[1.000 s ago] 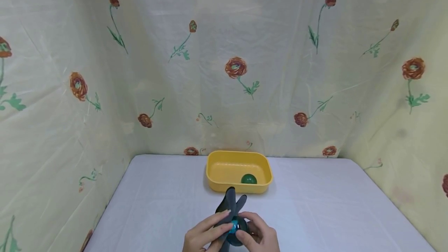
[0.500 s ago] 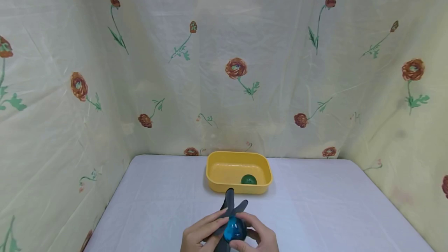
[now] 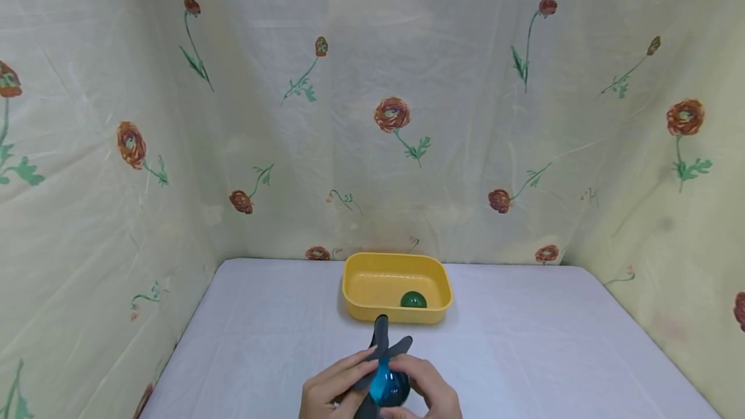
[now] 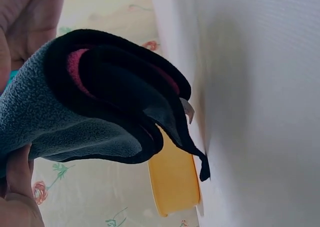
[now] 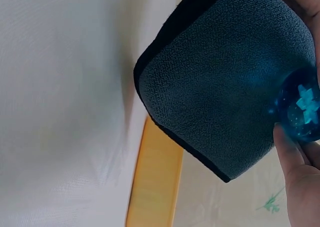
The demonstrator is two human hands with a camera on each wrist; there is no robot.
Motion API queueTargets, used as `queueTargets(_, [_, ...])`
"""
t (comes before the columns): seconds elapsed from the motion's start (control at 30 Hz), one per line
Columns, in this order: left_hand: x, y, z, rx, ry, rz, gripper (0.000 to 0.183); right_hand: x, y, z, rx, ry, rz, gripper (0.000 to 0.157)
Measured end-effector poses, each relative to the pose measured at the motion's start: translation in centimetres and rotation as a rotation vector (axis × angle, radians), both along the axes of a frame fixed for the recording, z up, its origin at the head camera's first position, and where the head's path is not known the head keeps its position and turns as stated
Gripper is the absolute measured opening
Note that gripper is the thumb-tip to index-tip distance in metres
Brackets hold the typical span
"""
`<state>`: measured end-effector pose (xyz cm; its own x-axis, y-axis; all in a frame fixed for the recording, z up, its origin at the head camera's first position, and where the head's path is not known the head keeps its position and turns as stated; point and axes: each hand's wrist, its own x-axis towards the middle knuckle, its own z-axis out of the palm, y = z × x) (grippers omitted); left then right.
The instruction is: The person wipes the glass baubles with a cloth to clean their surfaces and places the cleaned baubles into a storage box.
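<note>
In the head view my left hand [image 3: 334,388] grips a folded dark grey cloth [image 3: 381,335], whose black-edged corners stick up towards the box. Against that cloth, my right hand [image 3: 433,385] pinches a shiny see-through blue ball [image 3: 390,385] between its thumb and fingers. A pale star-like shape shows inside the ball [image 5: 302,104] in the right wrist view, where the cloth [image 5: 215,82] spreads behind it. The left wrist view shows the cloth [image 4: 85,117] in loose folds with a strip of pink between them. Part of each palm is hidden.
A yellow box [image 3: 361,311] stands at the far side of the white-covered table [image 3: 262,328], just beyond the cloth. Inside it, near the front right, lies a green ball [image 3: 414,299]. Flower-patterned sheets [image 3: 442,186] hang behind and along both sides.
The blue ball has turned in my right fingers and more of it now shows in front of the cloth. The cloth's upper tips have dropped a little. Box and green ball stay put.
</note>
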<state>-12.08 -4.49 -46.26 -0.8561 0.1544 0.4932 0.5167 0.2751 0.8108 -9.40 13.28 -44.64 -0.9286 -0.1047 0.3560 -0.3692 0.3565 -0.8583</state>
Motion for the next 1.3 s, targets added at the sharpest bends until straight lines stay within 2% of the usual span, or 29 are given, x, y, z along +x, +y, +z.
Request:
queueTargets(0.33, [0.1, -0.1, 0.4, 0.044, -0.075, 0.001, 0.037, -0.2, -0.1, -0.7, 0.158, 0.225, -0.076, 0.049])
queueTargets(0.5, [0.1, -0.1, 0.5, 0.036, -0.115, 0.001, 0.036, -0.2, -0.2, -0.8, 0.185, 0.252, -0.107, 0.050])
queueTargets(0.67, [0.2, -0.1, 0.6, 0.026, -0.132, -0.001, 0.037, -0.2, -0.3, -0.6, 0.126, 0.164, -0.102, 0.048])
queueTargets(0.87, [0.2, -0.2, 0.6, -0.016, -0.108, -0.019, 0.036, 0.0, -0.2, -0.1, -0.002, -0.011, -0.039, 0.050])
queueTargets(1.0, [0.2, -0.2, 0.3, -0.009, -0.040, -0.028, 0.038, 0.2, 0.0, 0.3, 0.002, -0.079, -0.010, 0.053])
queueTargets(1.13, [0.1, -0.3, -0.2, -0.012, 0.063, -0.049, 0.039, 0.1, 0.0, 0.6, 0.003, -0.131, -0.004, 0.055])
queueTargets(1.3, [0.0, -0.4, -0.5, -0.040, 0.114, -0.077, 0.036, -0.1, 0.2, 0.6, -0.044, -0.235, -0.013, 0.056])
